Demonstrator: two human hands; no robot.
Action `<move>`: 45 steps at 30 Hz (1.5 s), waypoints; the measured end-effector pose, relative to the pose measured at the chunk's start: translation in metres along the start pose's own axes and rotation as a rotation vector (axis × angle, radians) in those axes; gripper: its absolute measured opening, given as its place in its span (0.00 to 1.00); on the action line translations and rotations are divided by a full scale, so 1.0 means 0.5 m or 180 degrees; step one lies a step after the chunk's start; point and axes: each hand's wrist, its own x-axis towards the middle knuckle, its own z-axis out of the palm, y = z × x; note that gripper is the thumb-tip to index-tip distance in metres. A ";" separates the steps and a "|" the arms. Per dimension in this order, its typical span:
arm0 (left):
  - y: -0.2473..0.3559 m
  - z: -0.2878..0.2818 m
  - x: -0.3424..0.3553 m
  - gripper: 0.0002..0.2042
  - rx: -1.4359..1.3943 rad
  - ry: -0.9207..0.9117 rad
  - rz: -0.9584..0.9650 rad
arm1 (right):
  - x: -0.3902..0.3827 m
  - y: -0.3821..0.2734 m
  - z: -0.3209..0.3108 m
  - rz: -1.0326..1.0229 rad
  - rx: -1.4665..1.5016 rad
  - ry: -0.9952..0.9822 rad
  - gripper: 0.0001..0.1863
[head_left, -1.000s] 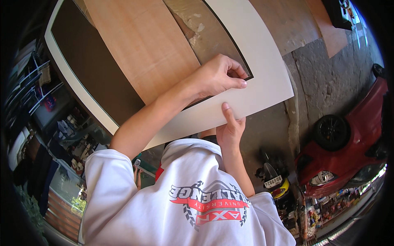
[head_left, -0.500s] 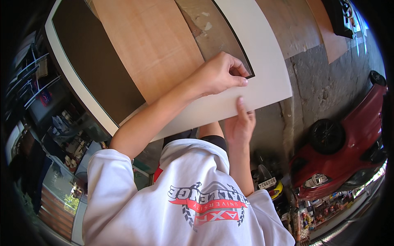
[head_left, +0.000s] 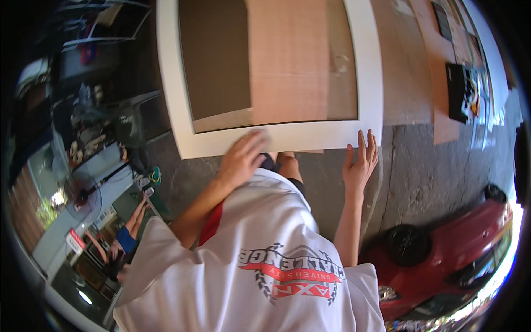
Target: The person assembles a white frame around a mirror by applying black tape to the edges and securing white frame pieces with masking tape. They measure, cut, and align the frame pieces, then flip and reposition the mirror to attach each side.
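Observation:
A white rectangular frame lies in front of me, bordered inside by a thin dark edge. Within its opening show a dark brown area on the left and a pale plywood strip. My left hand, slightly blurred, is at the near border, left of its middle, with fingers loosely extended and nothing visibly held. My right hand is open at the near right corner, fingertips on or just over the white border. I cannot tell whether either hand presses on it.
Brown sheets and a black case with items lie to the right. A red car stands on the concrete floor at lower right. At left are a standing fan, clutter and another person in the background.
My left hand has left the frame's inner right corner for the near border further left. My right hand has moved rightward and opened out. The view has turned, so the frame now appears straighter.

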 end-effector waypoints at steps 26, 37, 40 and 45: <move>-0.389 0.032 -0.302 0.18 -0.1739 0.2499 -0.3090 | -0.136 -0.096 0.066 0.0468 0.0131 -0.0181 0.25; -0.441 0.021 -0.318 0.10 -0.2931 0.1553 -0.2976 | -0.151 -0.129 0.046 0.0281 -0.0034 -0.0091 0.26; -0.436 0.010 -0.317 0.09 -0.3406 0.1399 -0.2939 | -0.121 -0.165 0.031 0.0034 0.0013 -0.0190 0.27; -0.429 -0.031 -0.318 0.07 -0.4288 0.1368 -0.2634 | -0.073 -0.268 0.027 -0.0857 0.0085 -0.0714 0.37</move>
